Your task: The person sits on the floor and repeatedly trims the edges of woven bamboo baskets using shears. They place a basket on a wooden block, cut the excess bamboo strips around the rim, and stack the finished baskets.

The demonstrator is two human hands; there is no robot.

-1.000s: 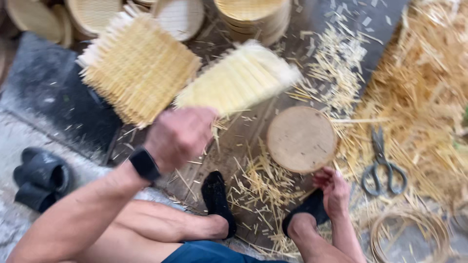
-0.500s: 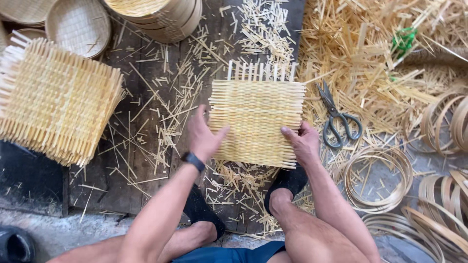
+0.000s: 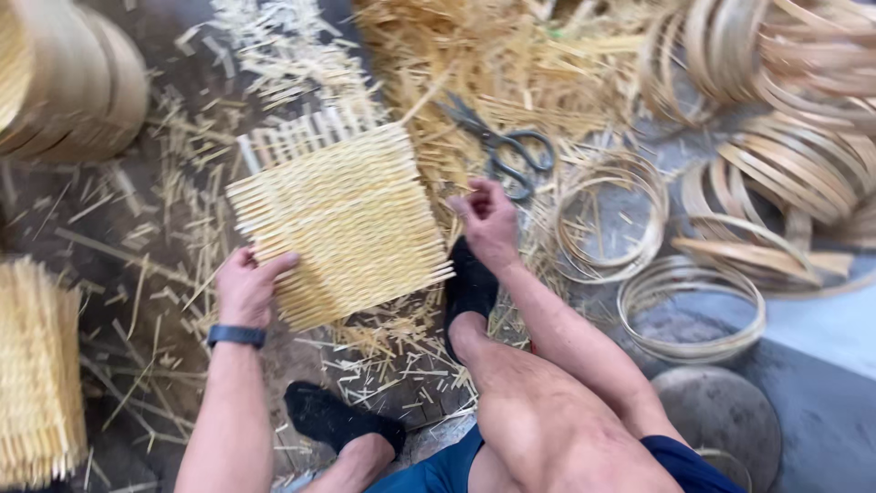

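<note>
Left hand (image 3: pixel 245 288) pinches the near-left corner of the woven bamboo mat (image 3: pixel 342 224) lying on the floor; right hand (image 3: pixel 490 217) hovers released beside its right edge, scissors (image 3: pixel 502 146) just beyond; I judge weaving done, strip ends untrimmed.

mat (image 3: pixel 342 224) between hands, scissors (image 3: pixel 502 151) right, hoops (image 3: pixel 607 215) beyond
</note>
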